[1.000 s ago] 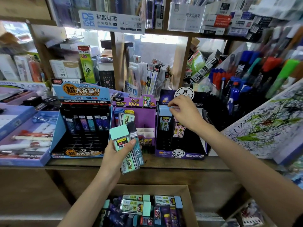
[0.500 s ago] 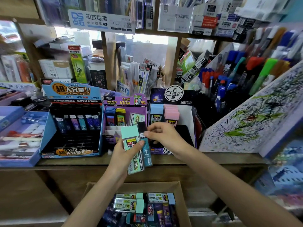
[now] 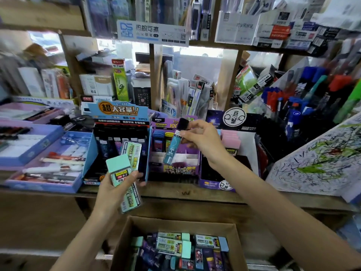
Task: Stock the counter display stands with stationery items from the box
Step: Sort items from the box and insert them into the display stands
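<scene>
Left hand (image 3: pixel 115 186): at 7 o'clock of the view, fingers and thumb curled round two mint packs (image 3: pixel 118 165). The front one has a mint cap and a "0.7" label, and a longer one sits behind it.
Mint packs: held upright with a slight lean in front of the blue stand (image 3: pixel 117 114), hiding part of its lower rows.
Right hand (image 3: pixel 205 142): just right of centre, thumb and fingertips pinching a teal tube (image 3: pixel 172 147) near its black cap.
Teal tube: tilted, lower end pointing to 7 o'clock, in front of the purple stand's (image 3: pixel 175 170) white dividers. Whether it touches them cannot be told.
Box (image 3: pixel 125 237): cardboard, at 6 o'clock below the counter (image 3: pixel 185 192), open and packed with mint-capped, blue-capped and dark purple packs.
Purple stand: mid-counter, with the blue stand at its 9 o'clock and the dark stand (image 3: pixel 216 119) at its 3 o'clock. A few packs stand in its back row.
Blue stand: a row of dark tubes stands in its slots.
Dark stand: pink packs (image 3: pixel 230 138) stand upright at the back, and the right forearm crosses its front.
Blue tray (image 3: pixel 45 187): at 9 o'clock, pens lying flat inside.
Pen rack (image 3: pixel 289 114): at 2 o'clock, blue, red and green pens, blurred.
Scribble board (image 3: pixel 320 161): at 3 o'clock, leaning, covered in pen marks, just beside the dark stand.
Shelf sign (image 3: pixel 152 33): at 12 o'clock, on the shelf edge above.
</scene>
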`<state>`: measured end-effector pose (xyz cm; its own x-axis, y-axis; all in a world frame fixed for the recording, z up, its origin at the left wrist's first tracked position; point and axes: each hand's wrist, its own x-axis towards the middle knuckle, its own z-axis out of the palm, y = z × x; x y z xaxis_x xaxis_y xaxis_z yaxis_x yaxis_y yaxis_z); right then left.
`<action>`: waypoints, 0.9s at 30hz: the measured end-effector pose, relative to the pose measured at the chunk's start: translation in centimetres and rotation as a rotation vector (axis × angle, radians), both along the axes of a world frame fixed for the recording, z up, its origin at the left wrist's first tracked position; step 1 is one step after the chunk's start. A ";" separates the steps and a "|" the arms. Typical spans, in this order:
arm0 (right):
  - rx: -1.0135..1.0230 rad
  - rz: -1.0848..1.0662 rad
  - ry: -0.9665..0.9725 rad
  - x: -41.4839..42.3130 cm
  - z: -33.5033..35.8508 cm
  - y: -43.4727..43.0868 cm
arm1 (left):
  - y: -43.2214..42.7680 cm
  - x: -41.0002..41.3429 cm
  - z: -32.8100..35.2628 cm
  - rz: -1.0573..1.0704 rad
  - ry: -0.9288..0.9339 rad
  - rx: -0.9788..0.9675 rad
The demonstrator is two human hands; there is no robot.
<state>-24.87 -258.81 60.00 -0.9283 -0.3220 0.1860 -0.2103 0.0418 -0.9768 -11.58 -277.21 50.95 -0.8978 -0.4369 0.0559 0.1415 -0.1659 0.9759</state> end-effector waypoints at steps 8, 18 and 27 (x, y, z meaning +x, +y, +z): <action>0.174 0.007 0.167 0.2 -0.6 -10.9 | -7.2 2.9 -1.9 0.155 -0.010 -0.002; 0.432 -0.003 0.396 -0.7 -3.1 -18.4 | -10.6 4.2 -3.4 0.203 0.006 0.065; 0.345 -0.011 0.252 -0.9 -3.3 -20.0 | -10.7 3.7 -3.7 0.200 0.016 0.114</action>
